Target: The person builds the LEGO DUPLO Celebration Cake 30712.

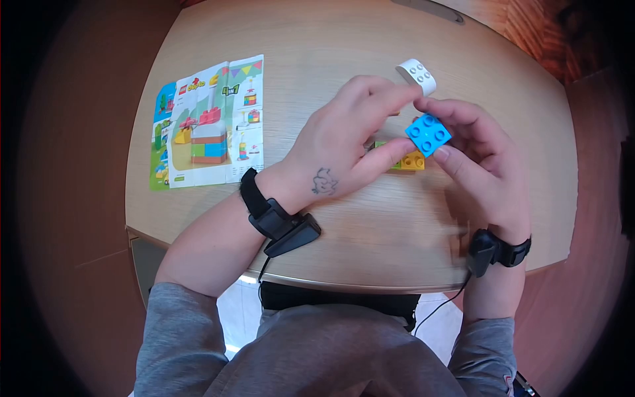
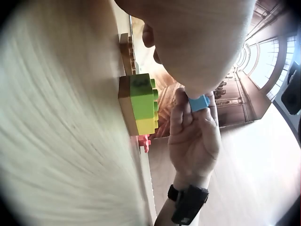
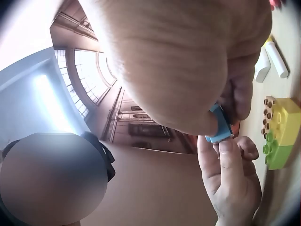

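A blue toy brick (image 1: 428,135) with studs on its face is up between my two hands, above the table. My right hand (image 1: 486,145) pinches it between thumb and fingers. The left hand (image 1: 344,135) comes in from the other side, its thumb and fingers holding the brick's near corner in the right wrist view. Below them sits a small block of joined bricks: a green brick (image 2: 142,104) beside a yellow brick (image 3: 285,126), on a brown brick (image 2: 125,107). In the head view my left hand partly covers that block.
A printed brick leaflet (image 1: 208,132) lies at the table's left. Beyond my hands is a white rounded brick (image 1: 418,75). A white stick-like piece (image 3: 276,60) lies close to it. Past the joined bricks shows a red piece (image 2: 145,142). The table's front edge (image 1: 331,286) borders my body.
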`<state>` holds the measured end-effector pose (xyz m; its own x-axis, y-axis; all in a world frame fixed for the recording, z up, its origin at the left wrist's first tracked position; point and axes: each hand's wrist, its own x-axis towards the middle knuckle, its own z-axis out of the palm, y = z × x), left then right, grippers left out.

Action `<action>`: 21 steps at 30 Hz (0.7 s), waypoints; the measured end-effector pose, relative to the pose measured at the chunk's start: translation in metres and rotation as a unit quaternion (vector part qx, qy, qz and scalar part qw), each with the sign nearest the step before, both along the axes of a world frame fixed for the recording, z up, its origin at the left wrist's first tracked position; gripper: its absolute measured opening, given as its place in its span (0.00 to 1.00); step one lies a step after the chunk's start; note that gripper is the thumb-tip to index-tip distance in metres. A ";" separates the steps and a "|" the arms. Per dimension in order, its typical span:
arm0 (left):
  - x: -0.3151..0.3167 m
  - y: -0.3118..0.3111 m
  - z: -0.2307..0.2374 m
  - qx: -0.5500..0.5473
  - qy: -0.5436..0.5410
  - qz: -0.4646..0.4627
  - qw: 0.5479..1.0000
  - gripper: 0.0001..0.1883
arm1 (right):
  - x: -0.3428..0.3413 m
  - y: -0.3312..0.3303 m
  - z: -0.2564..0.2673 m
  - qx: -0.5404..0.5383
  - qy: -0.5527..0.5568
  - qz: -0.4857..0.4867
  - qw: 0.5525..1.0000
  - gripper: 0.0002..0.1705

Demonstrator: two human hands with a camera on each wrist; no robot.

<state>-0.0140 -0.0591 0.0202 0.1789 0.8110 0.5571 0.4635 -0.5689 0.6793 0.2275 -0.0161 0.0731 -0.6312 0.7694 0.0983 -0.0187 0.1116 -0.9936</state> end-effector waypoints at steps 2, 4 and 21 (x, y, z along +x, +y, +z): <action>-0.001 0.002 -0.007 0.000 -0.003 -0.018 1.000 0.33 | 0.004 0.002 -0.004 0.018 -0.012 0.010 1.000 0.26; -0.002 0.003 -0.010 0.001 -0.006 -0.036 0.999 0.34 | 0.005 0.004 -0.002 0.018 -0.058 0.024 0.998 0.27; -0.005 0.002 0.000 0.019 0.043 -0.053 0.997 0.37 | -0.009 0.009 -0.015 0.185 -0.123 0.045 0.974 0.24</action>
<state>-0.0194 -0.0574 0.0206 0.3107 0.7630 0.5668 0.4543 -0.6430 0.6165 0.2189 -0.0072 0.0586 -0.7339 0.6502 0.1967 0.1879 0.4725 -0.8611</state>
